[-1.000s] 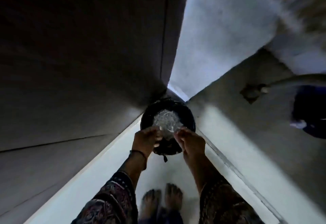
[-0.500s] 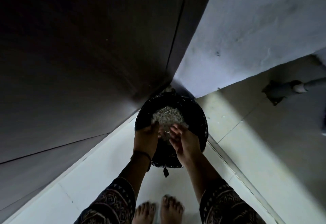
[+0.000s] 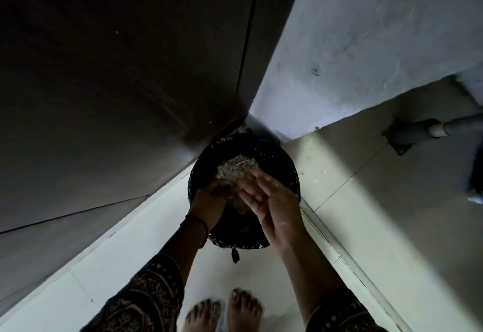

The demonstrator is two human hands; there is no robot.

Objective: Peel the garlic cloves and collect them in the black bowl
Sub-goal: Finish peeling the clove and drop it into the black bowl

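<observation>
A round black bin lined with a shiny black bag stands on the floor in a corner. A heap of pale papery scraps, seemingly garlic skins, lies inside it. Both hands hang over the bin's mouth. My left hand has its back toward the camera and its fingers bent loosely down toward the heap; I see nothing in it. My right hand is spread with straight fingers, palm turned left, fingertips close to the left hand's. No peeled cloves show.
A dark panel rises on the left and a pale wall behind the bin. A grey pipe enters the floor at the right. My bare feet stand on light tiles just before the bin.
The view has closed in on the bin. My right hand has opened flat and moved up over the heap beside the left hand, which stays low over the scraps.
</observation>
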